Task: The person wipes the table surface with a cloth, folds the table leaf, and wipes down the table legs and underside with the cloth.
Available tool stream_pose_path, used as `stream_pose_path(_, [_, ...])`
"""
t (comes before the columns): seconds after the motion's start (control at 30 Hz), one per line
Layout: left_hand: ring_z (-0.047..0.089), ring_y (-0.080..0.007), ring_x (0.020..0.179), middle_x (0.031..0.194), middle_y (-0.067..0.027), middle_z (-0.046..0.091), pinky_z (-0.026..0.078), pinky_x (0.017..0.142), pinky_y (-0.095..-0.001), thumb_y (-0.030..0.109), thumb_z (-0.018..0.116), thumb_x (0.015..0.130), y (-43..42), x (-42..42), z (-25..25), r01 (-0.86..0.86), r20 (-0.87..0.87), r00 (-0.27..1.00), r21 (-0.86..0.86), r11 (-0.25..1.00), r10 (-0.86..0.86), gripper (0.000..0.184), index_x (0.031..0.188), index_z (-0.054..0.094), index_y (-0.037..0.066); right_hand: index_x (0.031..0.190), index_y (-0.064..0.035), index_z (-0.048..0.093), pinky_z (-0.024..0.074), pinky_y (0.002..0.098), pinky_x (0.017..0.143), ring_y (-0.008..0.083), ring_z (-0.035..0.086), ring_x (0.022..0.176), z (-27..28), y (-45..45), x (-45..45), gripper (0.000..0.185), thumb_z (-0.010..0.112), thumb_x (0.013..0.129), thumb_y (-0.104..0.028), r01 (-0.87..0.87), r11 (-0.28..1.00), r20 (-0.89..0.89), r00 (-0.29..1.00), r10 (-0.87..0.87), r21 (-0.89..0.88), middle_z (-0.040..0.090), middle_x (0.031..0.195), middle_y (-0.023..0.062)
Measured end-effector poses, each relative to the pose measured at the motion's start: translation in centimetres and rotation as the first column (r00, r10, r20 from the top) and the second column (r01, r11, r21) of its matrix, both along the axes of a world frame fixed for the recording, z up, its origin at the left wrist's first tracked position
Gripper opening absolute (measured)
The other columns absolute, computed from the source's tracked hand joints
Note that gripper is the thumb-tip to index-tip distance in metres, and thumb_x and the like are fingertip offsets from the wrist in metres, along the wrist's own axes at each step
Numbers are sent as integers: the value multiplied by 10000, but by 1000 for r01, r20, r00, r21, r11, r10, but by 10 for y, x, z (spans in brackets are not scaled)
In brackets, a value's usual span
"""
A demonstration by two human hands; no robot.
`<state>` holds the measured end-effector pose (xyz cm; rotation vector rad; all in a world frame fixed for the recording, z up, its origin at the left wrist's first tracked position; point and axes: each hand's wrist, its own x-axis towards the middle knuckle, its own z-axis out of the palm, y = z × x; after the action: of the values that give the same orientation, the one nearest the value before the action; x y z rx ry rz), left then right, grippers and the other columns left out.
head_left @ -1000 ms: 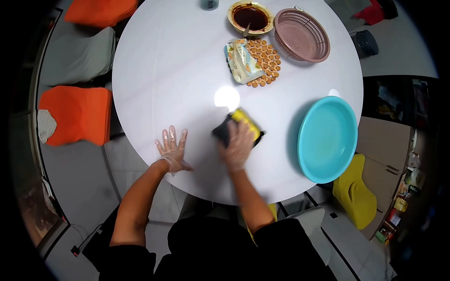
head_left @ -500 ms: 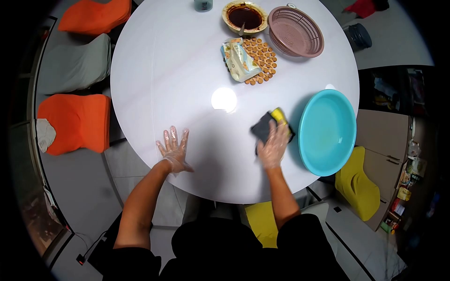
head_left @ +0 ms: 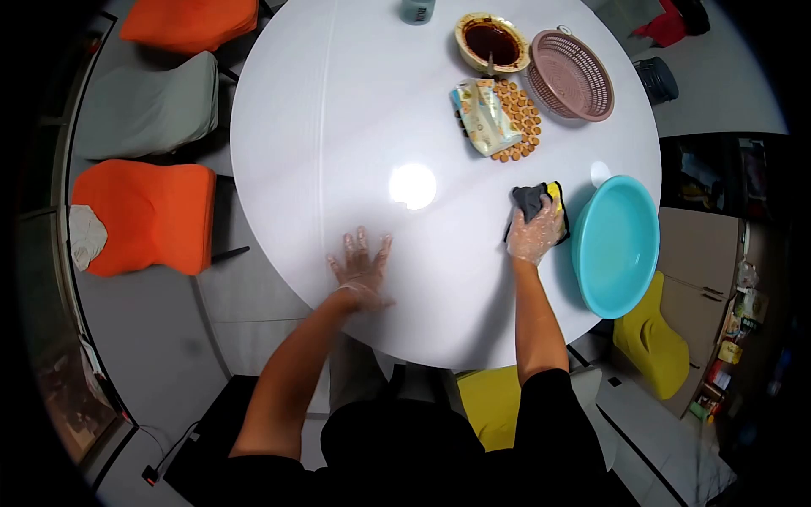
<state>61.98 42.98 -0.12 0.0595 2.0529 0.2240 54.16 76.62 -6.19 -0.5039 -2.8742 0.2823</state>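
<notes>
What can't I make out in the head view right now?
- Head view: part of the cloth, covered by the right hand.
- Head view: palm of the left hand, hidden by its back.
- Head view: rest of the grey container, cut by the top edge.
- Head view: small print on the packet, too small to read.

The right hand (head_left: 536, 233), in a clear plastic glove, grips a grey-and-yellow cloth (head_left: 530, 201) on the round white table (head_left: 279, 169), just beside a turquoise basin (head_left: 619, 247). The left hand (head_left: 361, 275), gloved alike, spreads its fingers over the tabletop. Farther off, a patterned packet (head_left: 488, 118) lies against small round brown pieces (head_left: 521, 122), near a bowl of dark sauce (head_left: 492, 42) and a pink perforated basket (head_left: 570, 76).
</notes>
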Motion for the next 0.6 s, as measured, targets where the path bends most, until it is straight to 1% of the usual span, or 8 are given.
stream_pose_path(0.17, [-286,-551,1489,1642,-290,-303,-42,1076,-846,526,744,867,-4,13,-31,-65,-97,992,157,986,81,1244,1619,-227,331,1428,-67,480,198,667,1188,427,326,1475,-11,-28,15,640,738,868,-237,5,997,-14,1000,-6,-74,388,1584,189])
stream_pose_path(0.2, [-293,-536,1493,1656,-266,-288,-31,1111,-819,474,707,914,-11,9,-18,-41,-71,996,220,975,58,1092,1659,-78,325,1424,-66,482,197,666,1187,422,326,1476,-7,-40,23,634,739,868,-231,-1,994,10,1000,2,-110,391,1581,191])
stream_pose_path(0.3, [-302,-477,1512,1695,-198,-241,-10,1182,-744,448,678,942,-54,9,-6,115,-39,993,475,872,-110,904,1661,162,265,1396,-62,496,238,645,1164,425,364,1443,-9,-66,39,601,740,868,-212,-60,992,-11,998,60,-110,414,1557,212])
stream_pose_path(0.33, [-137,-401,1584,1734,-171,-30,42,1249,-634,379,658,965,-76,15,0,157,-111,987,545,824,-114,689,1572,391,195,1390,-60,498,252,640,1157,428,375,1432,-9,-74,43,596,741,867,-210,-66,991,-19,998,65,-117,419,1552,216])
stream_pose_path(0.43, [90,-349,1596,1694,-184,201,105,1265,-581,330,651,969,-156,40,10,195,-216,973,587,786,-80,622,1520,441,134,1383,-60,496,270,625,1148,455,398,1397,-13,-111,47,588,728,862,-201,-83,991,-70,995,76,-101,427,1539,228])
stream_pose_path(0.5, [280,-338,1537,1612,-199,363,171,1252,-564,288,651,964,-216,69,11,186,-396,917,510,840,37,556,1460,499,86,1397,-66,489,251,625,1165,463,386,1407,-19,-150,43,594,713,867,-214,-93,990,-99,992,82,-102,425,1541,228])
stream_pose_path(0.57, [364,-371,1485,1583,-212,401,262,1221,-541,272,655,963,-271,85,14,123,-402,909,512,850,111,516,1417,538,57,1431,-72,475,213,630,1199,460,355,1443,-15,-217,26,617,671,879,-263,-57,991,-86,995,47,-123,420,1542,236])
stream_pose_path(0.6, [388,-380,1465,1564,-220,421,288,1210,-525,261,659,960,-294,95,11,23,-358,915,503,864,184,509,1410,543,51,1427,-64,482,226,637,1195,466,384,1422,-24,-253,18,620,678,867,-246,-51,997,-147,988,43,-49,450,1514,244])
